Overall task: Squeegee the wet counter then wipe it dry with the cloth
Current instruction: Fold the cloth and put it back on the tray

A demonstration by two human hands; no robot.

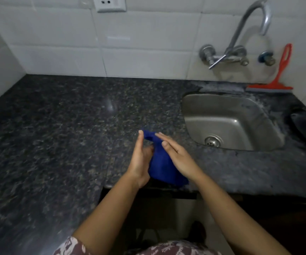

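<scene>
Squeegee (277, 78) rests against the wall at two o'clock behind the sink (227, 122), so I judge scraping finished; my left hand (139, 159) and right hand (179, 157) press the blue cloth (162, 166) between flat palms above the table (65, 126), drying not yet begun.

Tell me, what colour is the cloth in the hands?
Deep blue. The cloth shows best in the head view, pressed between both hands.

a home kitchen: granite counter (56, 126), steel sink (227, 122), wall tap (240, 34), white tiles (56, 37).
</scene>
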